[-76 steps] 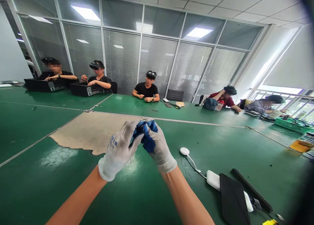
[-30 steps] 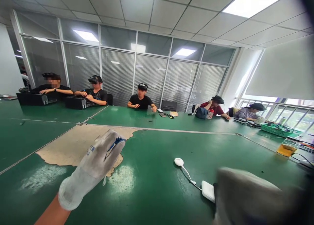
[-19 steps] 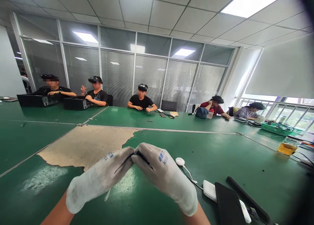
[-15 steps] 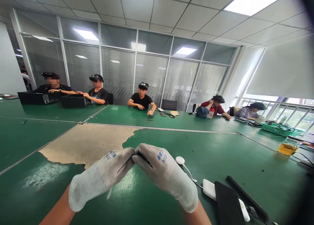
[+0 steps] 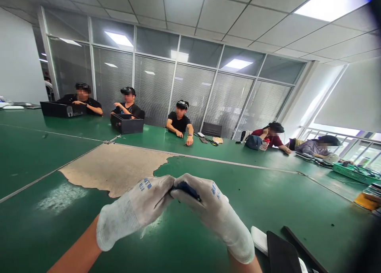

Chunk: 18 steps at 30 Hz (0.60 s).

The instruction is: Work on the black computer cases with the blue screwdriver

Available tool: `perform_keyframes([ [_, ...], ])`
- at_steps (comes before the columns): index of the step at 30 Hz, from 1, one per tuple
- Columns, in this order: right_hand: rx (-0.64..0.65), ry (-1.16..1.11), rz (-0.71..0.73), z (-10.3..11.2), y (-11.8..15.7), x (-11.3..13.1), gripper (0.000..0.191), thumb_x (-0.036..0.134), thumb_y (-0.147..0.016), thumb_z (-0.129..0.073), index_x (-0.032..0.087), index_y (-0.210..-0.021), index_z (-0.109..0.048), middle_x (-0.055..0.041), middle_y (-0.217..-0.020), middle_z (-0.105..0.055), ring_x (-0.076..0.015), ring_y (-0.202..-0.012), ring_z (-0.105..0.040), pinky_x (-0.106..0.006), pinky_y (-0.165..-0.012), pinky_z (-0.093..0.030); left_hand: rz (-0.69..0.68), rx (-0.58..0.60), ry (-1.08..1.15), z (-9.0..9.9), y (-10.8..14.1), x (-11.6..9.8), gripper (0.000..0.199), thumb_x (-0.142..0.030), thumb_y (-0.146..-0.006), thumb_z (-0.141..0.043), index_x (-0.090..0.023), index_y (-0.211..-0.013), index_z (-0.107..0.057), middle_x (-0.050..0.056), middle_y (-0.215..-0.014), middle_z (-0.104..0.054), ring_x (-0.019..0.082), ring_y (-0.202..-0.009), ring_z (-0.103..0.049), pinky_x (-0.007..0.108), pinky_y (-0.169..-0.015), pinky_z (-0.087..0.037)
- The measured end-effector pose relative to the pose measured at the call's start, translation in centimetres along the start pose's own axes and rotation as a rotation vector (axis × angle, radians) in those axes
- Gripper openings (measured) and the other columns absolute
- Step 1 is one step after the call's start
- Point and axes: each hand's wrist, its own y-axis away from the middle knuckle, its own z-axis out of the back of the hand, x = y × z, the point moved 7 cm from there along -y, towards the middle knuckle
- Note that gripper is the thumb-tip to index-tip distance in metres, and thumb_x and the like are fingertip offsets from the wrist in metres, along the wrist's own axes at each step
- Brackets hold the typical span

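Observation:
My left hand [image 5: 149, 199], in a white glove with blue print, is closed with its fingertips pressed together. Its tips meet those of my right hand [image 5: 205, 205], gloved alike, above the green tabletop [image 5: 184, 245]. Between the thumb and fingers of the right hand shows a small dark blue object [image 5: 189, 189]. Most of it is covered by the glove, so its kind cannot be told. Whether the left fingertips also grip it is hidden.
Right of my hands lie a white case [image 5: 259, 239], a black phone-like slab [image 5: 282, 251] and a long dark bar [image 5: 306, 249]. A bare beige patch [image 5: 116, 166] marks the table. Several people sit across, with black boxes [image 5: 127, 124] and a green basket [image 5: 354, 173].
Both hands appear a little farther right as the view has turned left. The right fingers have parted slightly, showing the dark blue object. Across the table, a black box has shifted.

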Motion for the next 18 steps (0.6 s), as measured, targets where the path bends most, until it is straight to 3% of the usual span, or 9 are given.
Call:
perform_keyframes([
  [7,-0.099,-0.022,0.044,0.42,-0.17,0.03,0.022,0.038,-0.101,-0.059,0.021,-0.094,-0.071,0.0005,-0.080,-0.069,-0.0126,-0.071,-0.058,-0.024,-0.069,-0.046,-0.111,-0.172,-0.091,0.68,0.73,-0.63,0.019,-0.022,-0.108,-0.032,-0.020,-0.111,-0.050,0.002,-0.084,-0.063,0.016,-0.066,-0.057,0.029,-0.061,-0.047],
  [18,-0.035,-0.064,0.014,0.44,0.21,0.24,0.027,0.041,-0.100,-0.059,0.020,-0.096,-0.075,-0.0008,-0.078,-0.067,-0.0127,-0.068,-0.056,-0.024,-0.064,-0.045,-0.037,-0.102,0.046,0.98,0.21,-1.04,0.026,-0.023,-0.107,-0.032,-0.020,-0.096,-0.056,0.000,-0.077,-0.063,0.014,-0.061,-0.056,0.028,-0.059,-0.046],
])
